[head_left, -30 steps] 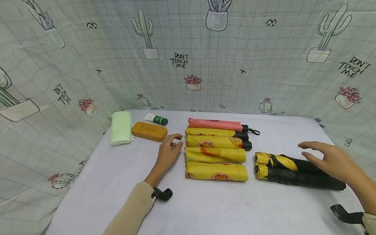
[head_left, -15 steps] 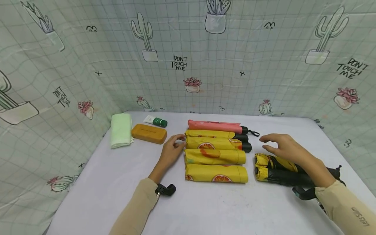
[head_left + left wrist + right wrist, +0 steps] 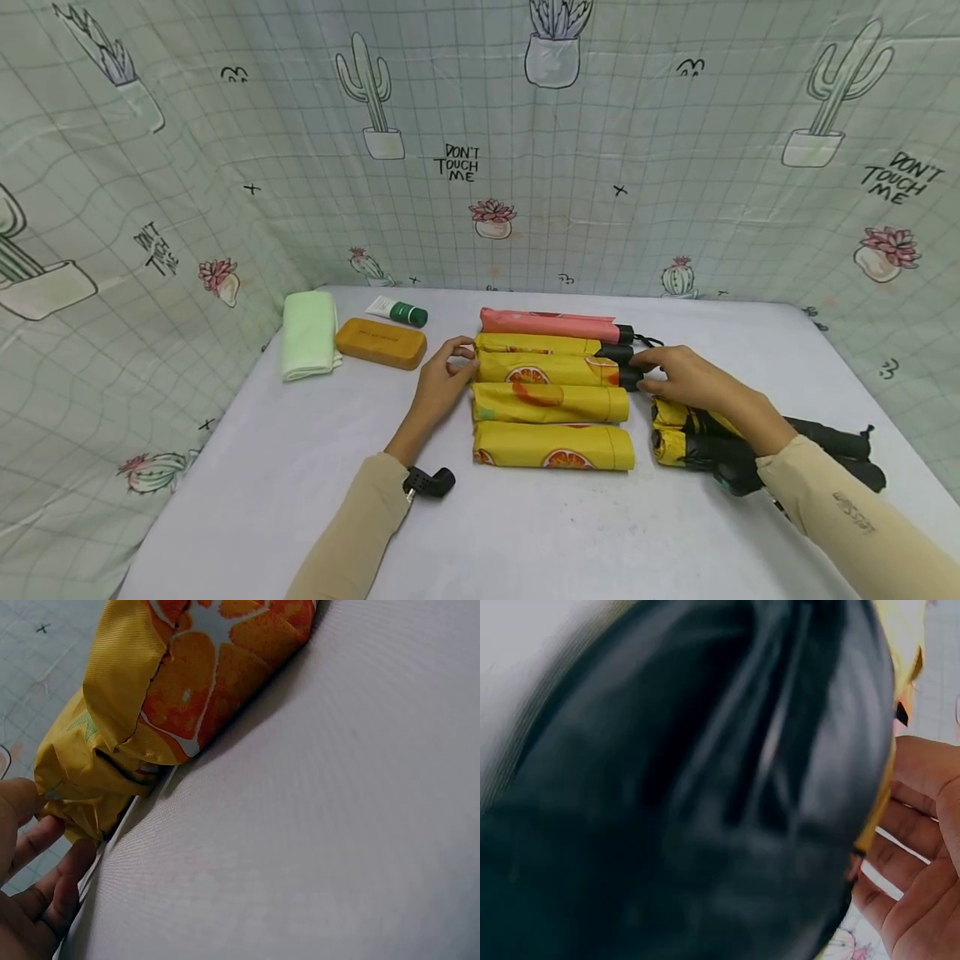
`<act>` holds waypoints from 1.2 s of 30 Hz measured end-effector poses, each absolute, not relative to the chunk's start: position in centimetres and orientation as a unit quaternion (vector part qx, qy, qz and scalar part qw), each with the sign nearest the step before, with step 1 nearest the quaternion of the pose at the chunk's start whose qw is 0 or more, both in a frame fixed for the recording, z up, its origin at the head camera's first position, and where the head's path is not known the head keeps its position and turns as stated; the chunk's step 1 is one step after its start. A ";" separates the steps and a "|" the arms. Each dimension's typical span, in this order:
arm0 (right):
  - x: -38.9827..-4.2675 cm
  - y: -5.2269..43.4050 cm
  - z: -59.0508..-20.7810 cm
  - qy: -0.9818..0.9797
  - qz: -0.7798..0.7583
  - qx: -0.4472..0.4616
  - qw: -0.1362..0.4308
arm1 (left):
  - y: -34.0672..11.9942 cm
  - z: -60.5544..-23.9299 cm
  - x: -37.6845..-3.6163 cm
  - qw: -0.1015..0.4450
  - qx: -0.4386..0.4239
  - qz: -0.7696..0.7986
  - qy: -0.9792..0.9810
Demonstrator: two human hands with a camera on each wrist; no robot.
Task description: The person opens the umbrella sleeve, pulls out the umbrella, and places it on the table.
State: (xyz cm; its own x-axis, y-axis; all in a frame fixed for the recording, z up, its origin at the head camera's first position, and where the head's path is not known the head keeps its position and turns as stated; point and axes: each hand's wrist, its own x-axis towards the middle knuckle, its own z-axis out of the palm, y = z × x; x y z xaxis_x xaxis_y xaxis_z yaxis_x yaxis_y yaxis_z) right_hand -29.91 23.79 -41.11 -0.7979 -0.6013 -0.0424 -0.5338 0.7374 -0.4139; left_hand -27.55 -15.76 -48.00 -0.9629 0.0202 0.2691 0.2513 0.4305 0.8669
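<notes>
Left hand (image 3: pixel 442 385) pinches the cloth end of the third yellow umbrella (image 3: pixel 551 367) in the row on the table (image 3: pixel 300 467); right hand (image 3: pixel 686 377) has fingers curled round its black handle end. Judgement: keep both ends level and lift straight, so neighbouring umbrellas lie undisturbed.

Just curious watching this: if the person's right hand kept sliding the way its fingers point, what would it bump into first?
Probably the right hand meets the black handle end of the yellow orange-print folded umbrella; its fingertips already look about touching it.
</notes>
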 end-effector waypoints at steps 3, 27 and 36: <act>-30.1 23.4 -41.4 0.929 -0.185 -0.309 0.087 | -15.7 -48.0 -27.5 0.113 -0.092 -0.523 -0.840; -30.3 23.5 -42.8 0.926 -0.175 -0.335 0.008 | -15.8 -48.6 -27.8 0.167 -0.108 -0.482 -0.853; -30.2 23.4 -41.8 0.932 -0.162 -0.323 0.017 | -15.7 -48.6 -27.7 0.178 -0.097 -0.482 -0.853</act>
